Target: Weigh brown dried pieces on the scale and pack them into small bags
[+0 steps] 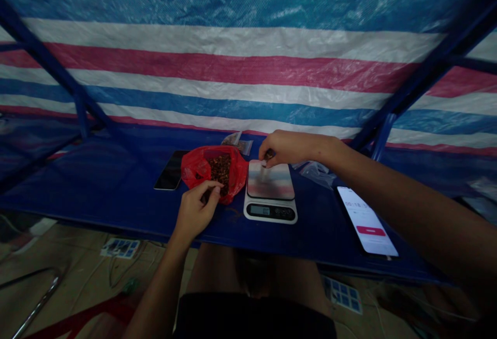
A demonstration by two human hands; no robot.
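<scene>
A red plastic bag [196, 165] stands open on the blue table, with small dried brown pieces [220, 169] inside. My left hand [199, 205] is closed at the bag's near rim, thumb and forefinger bent over its edge. To the right is a white kitchen scale [272, 183] with a shiny plate; its small display appears to read zero. Above the plate's far left part, my right hand [280, 147] points down with curled fingers around a small clump of brown pieces [268, 155]. A pale blur below those fingertips looks like a reflection.
Small clear bags [244, 146] with brown contents lie behind the red bag. Clear plastic bags [316, 173] lie right of the scale. A dark phone [169, 171] is on the left; a lit phone [367, 222] showing a timer is under my right forearm. Blue metal struts [58, 70] flank the table.
</scene>
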